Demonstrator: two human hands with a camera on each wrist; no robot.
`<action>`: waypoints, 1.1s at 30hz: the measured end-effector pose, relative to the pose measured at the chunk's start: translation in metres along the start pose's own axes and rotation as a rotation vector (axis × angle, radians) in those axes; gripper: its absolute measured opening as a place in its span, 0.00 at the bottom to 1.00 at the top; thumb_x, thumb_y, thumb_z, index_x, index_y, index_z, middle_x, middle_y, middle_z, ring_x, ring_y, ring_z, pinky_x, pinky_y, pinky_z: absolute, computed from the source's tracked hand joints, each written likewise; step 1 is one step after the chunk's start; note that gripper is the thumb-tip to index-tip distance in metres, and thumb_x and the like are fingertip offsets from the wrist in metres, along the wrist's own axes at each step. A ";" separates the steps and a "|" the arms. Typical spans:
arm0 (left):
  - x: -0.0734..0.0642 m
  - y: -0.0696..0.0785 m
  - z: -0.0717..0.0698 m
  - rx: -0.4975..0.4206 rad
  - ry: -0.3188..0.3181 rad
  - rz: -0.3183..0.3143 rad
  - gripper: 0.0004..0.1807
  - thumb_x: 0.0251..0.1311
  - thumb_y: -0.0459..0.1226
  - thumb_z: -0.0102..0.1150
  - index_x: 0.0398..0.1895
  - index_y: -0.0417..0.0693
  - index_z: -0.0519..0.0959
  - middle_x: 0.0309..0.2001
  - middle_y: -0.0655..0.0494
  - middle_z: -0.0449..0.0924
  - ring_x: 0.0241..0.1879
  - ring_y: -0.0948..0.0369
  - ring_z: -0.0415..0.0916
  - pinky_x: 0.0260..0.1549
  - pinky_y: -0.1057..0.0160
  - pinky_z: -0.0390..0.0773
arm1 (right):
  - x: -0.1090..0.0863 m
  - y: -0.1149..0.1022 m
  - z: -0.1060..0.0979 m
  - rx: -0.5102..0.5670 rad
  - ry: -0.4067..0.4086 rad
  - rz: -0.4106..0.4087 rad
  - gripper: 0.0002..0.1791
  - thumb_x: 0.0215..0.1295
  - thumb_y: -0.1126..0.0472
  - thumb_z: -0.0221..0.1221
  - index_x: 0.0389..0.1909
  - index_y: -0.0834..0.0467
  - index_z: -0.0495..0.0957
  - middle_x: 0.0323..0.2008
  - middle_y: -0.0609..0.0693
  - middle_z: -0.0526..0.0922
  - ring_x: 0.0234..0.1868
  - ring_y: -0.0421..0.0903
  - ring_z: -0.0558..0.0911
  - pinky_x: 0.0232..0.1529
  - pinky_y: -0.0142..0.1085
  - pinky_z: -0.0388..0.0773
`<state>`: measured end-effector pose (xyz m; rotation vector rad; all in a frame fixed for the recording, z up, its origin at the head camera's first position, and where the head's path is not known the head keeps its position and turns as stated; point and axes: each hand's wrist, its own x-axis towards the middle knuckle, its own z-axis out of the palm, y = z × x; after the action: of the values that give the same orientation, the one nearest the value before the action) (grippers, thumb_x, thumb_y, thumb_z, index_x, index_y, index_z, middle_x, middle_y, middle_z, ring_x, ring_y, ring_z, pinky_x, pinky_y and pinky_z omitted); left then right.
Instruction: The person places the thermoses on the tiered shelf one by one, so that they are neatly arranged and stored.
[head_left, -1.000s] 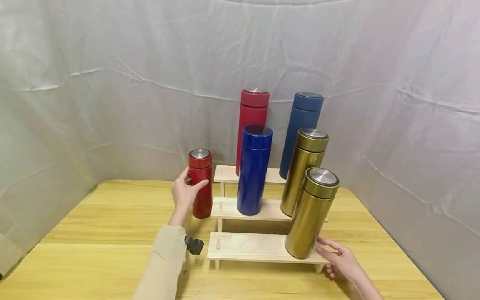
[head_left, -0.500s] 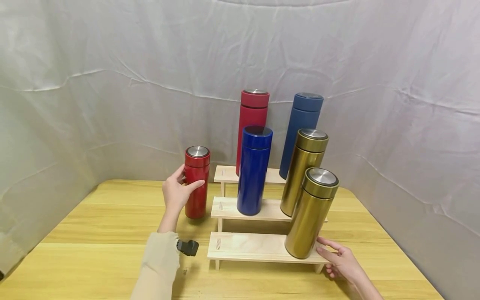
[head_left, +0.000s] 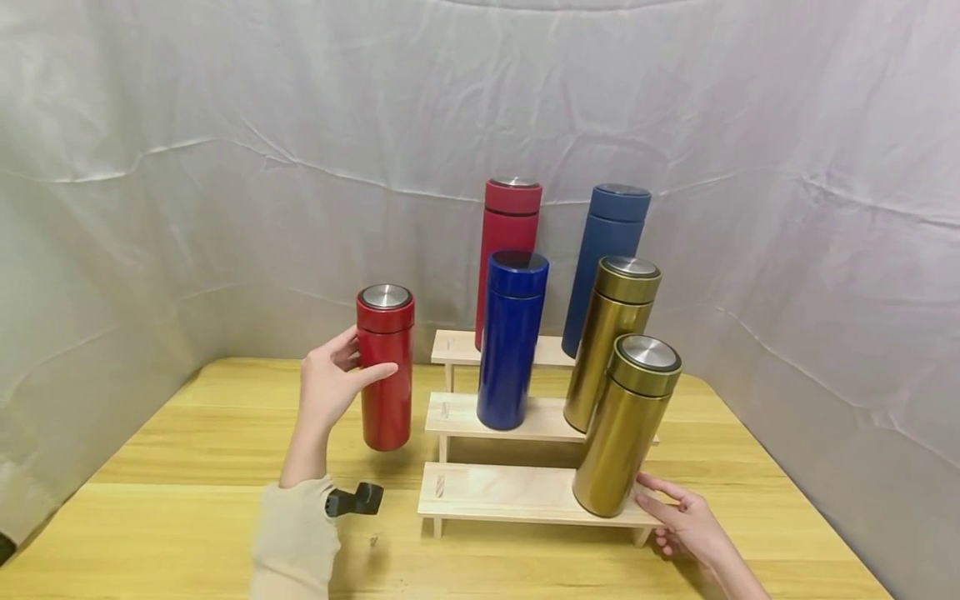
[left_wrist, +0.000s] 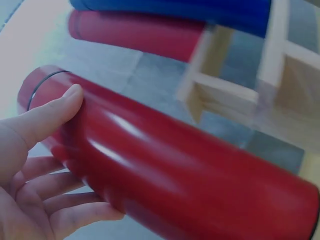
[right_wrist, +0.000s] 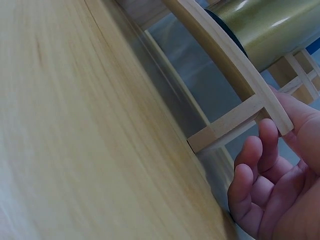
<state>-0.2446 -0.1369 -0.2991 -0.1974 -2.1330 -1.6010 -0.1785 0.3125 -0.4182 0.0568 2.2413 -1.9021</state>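
My left hand [head_left: 327, 385] grips a glossy red thermos bottle [head_left: 387, 383] near its upper part, thumb across the front and fingers round the far side. The bottle is nearly upright, left of the wooden tiered stand [head_left: 502, 483], and seems just off the table. In the left wrist view the thumb presses the red bottle [left_wrist: 165, 155] below its lid seam. At the stand's lowest step my right hand [head_left: 686, 521] pinches the right end. The right wrist view has the curled fingers [right_wrist: 242, 185] under the board's end. A gold thermos bottle [head_left: 626, 433] stands beside that hand.
On the middle step are a shiny blue bottle [head_left: 513, 342] and another gold bottle [head_left: 611, 350]. A matte red bottle [head_left: 512, 225] and a matte blue bottle [head_left: 606, 250] occupy the top step. Grey cloth [head_left: 300, 208] hangs behind the wooden table [head_left: 187, 500].
My left hand has carried the red thermos bottle leftward and nearer to me, away from the stand. The right hand keeps its hold on the stand.
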 end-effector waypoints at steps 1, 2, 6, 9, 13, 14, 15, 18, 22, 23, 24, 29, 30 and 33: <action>-0.001 0.004 -0.001 -0.006 -0.008 -0.003 0.35 0.42 0.41 0.70 0.57 0.44 0.71 0.48 0.42 0.75 0.44 0.49 0.75 0.42 0.53 0.74 | 0.000 0.000 0.000 0.000 -0.002 -0.001 0.17 0.62 0.57 0.55 0.34 0.25 0.73 0.15 0.48 0.69 0.14 0.37 0.70 0.17 0.28 0.71; -0.003 0.007 -0.003 -0.011 -0.012 -0.005 0.35 0.42 0.41 0.70 0.57 0.44 0.71 0.48 0.42 0.75 0.43 0.49 0.76 0.41 0.54 0.74 | 0.001 -0.001 0.000 0.001 -0.003 0.000 0.17 0.62 0.57 0.54 0.33 0.24 0.73 0.15 0.48 0.69 0.14 0.37 0.70 0.17 0.28 0.71; -0.008 0.018 -0.007 -0.035 -0.029 -0.025 0.35 0.41 0.43 0.70 0.56 0.44 0.71 0.46 0.44 0.76 0.42 0.51 0.77 0.40 0.55 0.75 | 0.001 -0.001 -0.001 0.005 -0.016 -0.010 0.19 0.63 0.58 0.53 0.33 0.23 0.73 0.16 0.48 0.70 0.15 0.36 0.70 0.16 0.28 0.71; -0.011 0.024 -0.010 -0.045 -0.047 -0.051 0.36 0.41 0.44 0.70 0.57 0.45 0.71 0.47 0.44 0.76 0.42 0.51 0.77 0.40 0.55 0.75 | 0.001 0.000 -0.001 0.010 -0.015 -0.014 0.18 0.63 0.58 0.54 0.33 0.23 0.74 0.15 0.48 0.70 0.15 0.37 0.71 0.16 0.28 0.71; -0.016 0.030 -0.013 -0.064 -0.087 -0.071 0.36 0.42 0.42 0.70 0.58 0.43 0.70 0.48 0.43 0.76 0.42 0.50 0.76 0.39 0.55 0.76 | 0.001 0.001 -0.001 0.004 -0.003 -0.006 0.18 0.61 0.57 0.55 0.33 0.23 0.74 0.17 0.48 0.71 0.15 0.36 0.71 0.17 0.28 0.71; -0.017 0.031 -0.014 -0.076 -0.101 -0.075 0.35 0.42 0.41 0.70 0.57 0.43 0.70 0.47 0.43 0.75 0.42 0.49 0.76 0.38 0.55 0.76 | 0.001 0.001 0.000 0.003 0.000 -0.004 0.18 0.61 0.57 0.55 0.33 0.23 0.74 0.17 0.48 0.71 0.15 0.36 0.71 0.17 0.28 0.71; -0.018 0.033 -0.014 -0.090 -0.116 -0.078 0.35 0.42 0.40 0.70 0.57 0.42 0.70 0.47 0.42 0.75 0.41 0.49 0.76 0.38 0.56 0.76 | 0.001 0.001 0.000 0.001 0.005 -0.001 0.18 0.61 0.57 0.56 0.32 0.23 0.74 0.17 0.48 0.71 0.14 0.36 0.70 0.17 0.28 0.71; -0.021 0.038 -0.014 -0.132 -0.161 -0.089 0.35 0.42 0.37 0.70 0.57 0.41 0.69 0.47 0.41 0.75 0.40 0.49 0.77 0.36 0.57 0.77 | 0.001 0.001 0.000 0.002 0.002 -0.008 0.18 0.61 0.57 0.55 0.33 0.23 0.74 0.15 0.47 0.69 0.14 0.36 0.70 0.16 0.28 0.71; -0.025 0.042 -0.011 -0.180 -0.212 -0.089 0.34 0.42 0.33 0.69 0.57 0.39 0.69 0.47 0.40 0.75 0.38 0.51 0.78 0.34 0.59 0.77 | 0.002 0.001 -0.001 0.009 -0.011 -0.020 0.18 0.62 0.58 0.54 0.33 0.23 0.74 0.15 0.48 0.69 0.14 0.36 0.70 0.16 0.28 0.71; -0.026 0.043 -0.009 -0.190 -0.223 -0.086 0.33 0.43 0.33 0.69 0.57 0.39 0.69 0.47 0.40 0.76 0.37 0.51 0.78 0.34 0.58 0.77 | 0.002 0.001 -0.001 0.012 -0.014 -0.021 0.19 0.62 0.58 0.54 0.33 0.23 0.74 0.15 0.48 0.69 0.15 0.36 0.70 0.16 0.28 0.71; -0.027 0.044 -0.008 -0.197 -0.232 -0.083 0.33 0.43 0.33 0.68 0.57 0.39 0.69 0.46 0.40 0.76 0.37 0.51 0.78 0.34 0.58 0.77 | 0.002 0.001 -0.002 0.013 -0.013 -0.017 0.19 0.63 0.58 0.54 0.33 0.23 0.74 0.15 0.48 0.69 0.15 0.36 0.70 0.16 0.28 0.71; -0.031 0.048 0.001 -0.231 -0.268 -0.072 0.32 0.43 0.32 0.68 0.56 0.40 0.70 0.46 0.42 0.76 0.37 0.51 0.78 0.36 0.57 0.77 | 0.003 0.002 -0.002 0.007 -0.011 -0.016 0.19 0.63 0.59 0.53 0.33 0.23 0.74 0.18 0.49 0.70 0.15 0.37 0.70 0.16 0.28 0.71; -0.031 0.048 0.003 -0.236 -0.274 -0.070 0.32 0.43 0.32 0.68 0.56 0.40 0.70 0.46 0.42 0.76 0.37 0.51 0.78 0.36 0.57 0.77 | 0.003 0.002 -0.002 0.007 -0.010 -0.017 0.19 0.63 0.59 0.54 0.33 0.24 0.74 0.18 0.49 0.70 0.15 0.37 0.70 0.16 0.28 0.71; -0.033 0.050 0.009 -0.270 -0.299 -0.065 0.33 0.41 0.30 0.68 0.56 0.39 0.70 0.45 0.42 0.77 0.37 0.50 0.78 0.37 0.56 0.77 | 0.002 0.002 -0.002 0.007 -0.013 -0.022 0.19 0.63 0.59 0.54 0.33 0.24 0.74 0.17 0.48 0.70 0.14 0.36 0.70 0.16 0.28 0.71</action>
<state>-0.1986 -0.1076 -0.2719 -0.4863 -2.1451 -2.0034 -0.1806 0.3143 -0.4199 0.0209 2.2355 -1.9164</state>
